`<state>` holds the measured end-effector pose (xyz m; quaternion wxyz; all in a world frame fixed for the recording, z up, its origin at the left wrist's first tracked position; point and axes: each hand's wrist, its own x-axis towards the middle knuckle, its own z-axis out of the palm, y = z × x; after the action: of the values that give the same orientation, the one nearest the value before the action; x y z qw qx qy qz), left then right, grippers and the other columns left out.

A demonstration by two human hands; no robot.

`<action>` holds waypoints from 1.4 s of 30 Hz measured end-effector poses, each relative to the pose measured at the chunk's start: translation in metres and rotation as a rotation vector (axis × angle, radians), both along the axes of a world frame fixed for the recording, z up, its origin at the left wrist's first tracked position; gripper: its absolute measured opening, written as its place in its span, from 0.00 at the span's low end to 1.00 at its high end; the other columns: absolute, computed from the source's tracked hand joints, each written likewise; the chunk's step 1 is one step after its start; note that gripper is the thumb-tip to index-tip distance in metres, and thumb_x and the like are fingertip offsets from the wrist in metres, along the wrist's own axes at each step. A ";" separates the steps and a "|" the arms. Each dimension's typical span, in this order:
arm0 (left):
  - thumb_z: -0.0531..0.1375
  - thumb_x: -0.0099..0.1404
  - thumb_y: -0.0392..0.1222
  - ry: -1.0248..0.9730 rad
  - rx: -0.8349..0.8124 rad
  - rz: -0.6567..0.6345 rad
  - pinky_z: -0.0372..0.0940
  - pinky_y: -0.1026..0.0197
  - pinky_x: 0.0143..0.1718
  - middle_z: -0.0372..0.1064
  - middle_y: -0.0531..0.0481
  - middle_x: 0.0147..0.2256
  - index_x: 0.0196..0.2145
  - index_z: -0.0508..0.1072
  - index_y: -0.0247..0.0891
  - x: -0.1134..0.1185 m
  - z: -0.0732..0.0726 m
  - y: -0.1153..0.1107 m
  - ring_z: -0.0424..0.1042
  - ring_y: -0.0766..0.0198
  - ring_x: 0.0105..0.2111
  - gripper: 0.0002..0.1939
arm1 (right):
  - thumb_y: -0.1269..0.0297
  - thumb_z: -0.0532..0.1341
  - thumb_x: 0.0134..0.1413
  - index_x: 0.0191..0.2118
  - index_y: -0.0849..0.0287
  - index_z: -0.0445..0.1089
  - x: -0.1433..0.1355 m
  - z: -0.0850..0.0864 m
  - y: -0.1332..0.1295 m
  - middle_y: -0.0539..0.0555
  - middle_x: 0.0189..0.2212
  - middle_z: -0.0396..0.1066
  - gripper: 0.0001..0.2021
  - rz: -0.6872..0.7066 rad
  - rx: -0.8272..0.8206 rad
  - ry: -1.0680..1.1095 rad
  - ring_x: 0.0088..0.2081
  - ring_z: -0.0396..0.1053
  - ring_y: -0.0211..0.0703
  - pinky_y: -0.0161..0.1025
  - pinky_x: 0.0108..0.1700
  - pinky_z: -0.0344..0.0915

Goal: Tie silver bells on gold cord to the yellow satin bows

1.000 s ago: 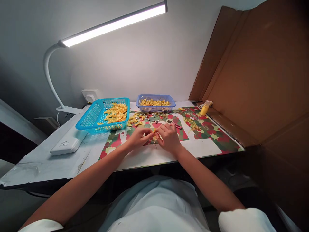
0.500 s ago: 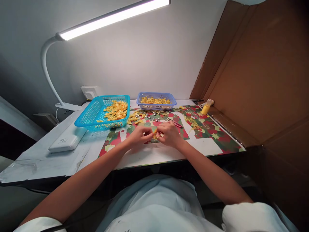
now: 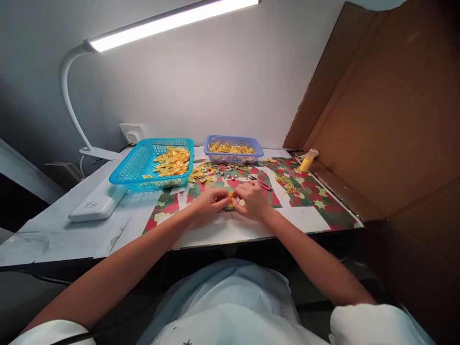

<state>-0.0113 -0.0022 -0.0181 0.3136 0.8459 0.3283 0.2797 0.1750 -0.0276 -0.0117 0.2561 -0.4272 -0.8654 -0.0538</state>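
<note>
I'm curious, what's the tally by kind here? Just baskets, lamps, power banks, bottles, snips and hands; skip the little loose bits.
Baskets: 2 (turquoise basket, purple basket)
Lamps: 1 (white lamp)
Power banks: 1 (white power bank)
Bottles: 1 (yellow bottle)
Snips: 1 (pink snips)
Hands: 2 (left hand, right hand)
Total: 8

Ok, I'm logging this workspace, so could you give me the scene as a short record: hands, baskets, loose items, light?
left hand: fingers on a small yellow piece
right hand: fingers on the same piece
turquoise basket: yellow pieces, heaped toward its right side
purple basket: gold-coloured pieces
loose items: silver balls, red-handled tool, gold-coloured tangle
far right: bottle, yellow contents
light: lamp, lit
</note>
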 end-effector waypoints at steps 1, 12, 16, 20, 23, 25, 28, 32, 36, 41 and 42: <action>0.53 0.65 0.47 0.009 -0.001 -0.008 0.50 0.67 0.22 0.60 0.56 0.17 0.22 0.66 0.35 0.000 0.000 0.000 0.56 0.71 0.20 0.17 | 0.66 0.55 0.54 0.29 0.60 0.65 0.001 0.002 0.000 0.52 0.27 0.71 0.06 0.016 -0.011 -0.018 0.31 0.63 0.41 0.41 0.40 0.47; 0.54 0.65 0.48 -0.048 -0.001 -0.096 0.52 0.67 0.24 0.60 0.55 0.19 0.22 0.65 0.35 -0.001 0.010 -0.005 0.57 0.71 0.22 0.17 | 0.66 0.54 0.46 0.20 0.58 0.58 0.005 -0.002 0.006 0.46 0.17 0.56 0.07 0.213 -0.401 0.514 0.21 0.51 0.35 0.35 0.26 0.48; 0.55 0.63 0.48 -0.029 0.010 -0.117 0.53 0.67 0.25 0.62 0.54 0.20 0.23 0.67 0.34 -0.003 0.008 -0.004 0.58 0.70 0.23 0.16 | 0.65 0.54 0.44 0.19 0.58 0.57 0.005 -0.007 0.005 0.46 0.16 0.54 0.08 0.182 -0.464 0.613 0.21 0.50 0.34 0.34 0.24 0.47; 0.55 0.63 0.49 -0.026 -0.010 -0.108 0.53 0.67 0.25 0.63 0.54 0.21 0.25 0.69 0.34 -0.002 0.006 -0.003 0.59 0.70 0.23 0.16 | 0.64 0.55 0.45 0.19 0.58 0.57 0.005 -0.006 0.004 0.46 0.17 0.54 0.09 0.183 -0.489 0.626 0.22 0.51 0.34 0.34 0.25 0.48; 0.54 0.64 0.51 -0.037 -0.060 -0.080 0.53 0.67 0.24 0.62 0.54 0.20 0.24 0.68 0.34 -0.002 0.006 -0.004 0.58 0.70 0.22 0.19 | 0.64 0.55 0.47 0.20 0.58 0.58 0.006 -0.005 0.002 0.46 0.18 0.56 0.09 0.202 -0.477 0.626 0.23 0.53 0.34 0.34 0.26 0.50; 0.52 0.65 0.53 -0.054 -0.121 -0.054 0.54 0.67 0.24 0.61 0.54 0.20 0.23 0.67 0.35 -0.002 0.005 -0.005 0.59 0.69 0.22 0.21 | 0.63 0.54 0.48 0.20 0.58 0.58 0.006 -0.006 0.001 0.47 0.18 0.58 0.09 0.208 -0.453 0.637 0.23 0.54 0.35 0.34 0.26 0.51; 0.50 0.65 0.56 -0.061 -0.180 -0.020 0.55 0.66 0.23 0.61 0.53 0.20 0.22 0.67 0.35 -0.002 0.005 -0.007 0.61 0.68 0.22 0.24 | 0.64 0.54 0.49 0.21 0.58 0.58 0.006 -0.010 0.000 0.47 0.19 0.59 0.09 0.198 -0.403 0.636 0.23 0.55 0.35 0.34 0.26 0.52; 0.54 0.61 0.52 -0.019 -0.059 0.010 0.54 0.65 0.25 0.65 0.52 0.23 0.27 0.71 0.34 0.000 0.006 -0.011 0.62 0.67 0.24 0.18 | 0.65 0.55 0.49 0.20 0.57 0.56 0.004 -0.015 -0.001 0.46 0.18 0.57 0.10 0.156 -0.268 0.619 0.22 0.54 0.35 0.35 0.26 0.52; 0.59 0.57 0.48 0.068 0.231 0.083 0.53 0.64 0.28 0.61 0.55 0.22 0.28 0.69 0.36 0.006 0.004 -0.016 0.59 0.67 0.24 0.12 | 0.66 0.55 0.49 0.20 0.57 0.55 0.000 -0.018 -0.001 0.45 0.17 0.54 0.10 0.123 -0.136 0.619 0.21 0.52 0.34 0.35 0.27 0.51; 0.52 0.65 0.47 0.043 0.278 0.135 0.51 0.64 0.28 0.59 0.54 0.22 0.24 0.64 0.37 0.011 0.001 -0.019 0.58 0.66 0.25 0.15 | 0.66 0.55 0.49 0.20 0.56 0.53 -0.004 -0.018 -0.001 0.45 0.17 0.53 0.11 0.096 -0.108 0.649 0.21 0.51 0.34 0.35 0.26 0.49; 0.51 0.65 0.46 0.033 0.268 0.138 0.51 0.64 0.28 0.59 0.54 0.22 0.23 0.63 0.37 0.011 0.001 -0.019 0.58 0.66 0.25 0.15 | 0.66 0.55 0.49 0.20 0.56 0.53 -0.004 -0.018 -0.001 0.45 0.16 0.53 0.11 0.103 -0.108 0.650 0.21 0.51 0.35 0.35 0.26 0.49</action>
<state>0.0000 -0.0211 -0.0167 0.1725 0.8601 0.3506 0.3279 0.1710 -0.0287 -0.0296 0.4981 -0.3909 -0.7605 0.1442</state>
